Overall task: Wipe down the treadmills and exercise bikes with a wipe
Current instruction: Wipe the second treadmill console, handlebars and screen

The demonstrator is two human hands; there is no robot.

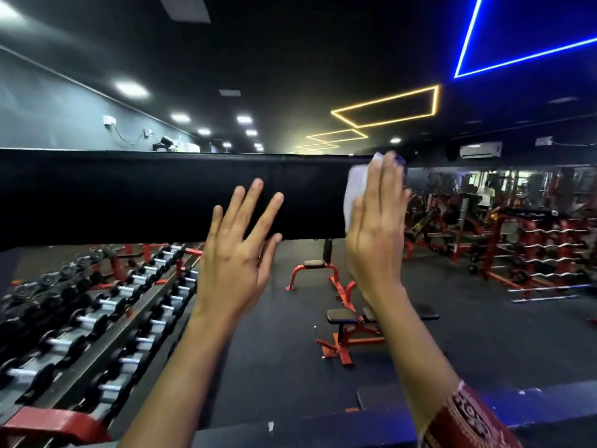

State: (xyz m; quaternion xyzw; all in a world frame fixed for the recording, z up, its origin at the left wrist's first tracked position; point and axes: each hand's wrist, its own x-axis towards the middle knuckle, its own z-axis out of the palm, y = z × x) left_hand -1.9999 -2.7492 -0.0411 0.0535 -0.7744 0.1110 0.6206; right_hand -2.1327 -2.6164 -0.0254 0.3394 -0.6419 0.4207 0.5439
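A long black panel (145, 195) crosses the view, its long axis running left to right, its right end stopping just past the middle of the frame. Below it on the left, a dumbbell rack (97, 318) stretches away in rows. On the right stands a red rack of barbells (549, 250). Two red-framed benches (318, 270) sit on the dark floor between them, under the raised arms.

The right hand (376, 227), with a red patterned sleeve (468, 418) at the forearm, lies flat against the panel's right end, fingers (386, 179) straight, close together and pointing up. Under its palm is the white wipe (353, 185), pressed to the panel, its long axis upright from the panel's top edge down towards its lower edge, showing along the hand's left side.

The left hand (237, 250) is raised just left of it, fingers spread and pointing up; whether it touches the panel I cannot tell.
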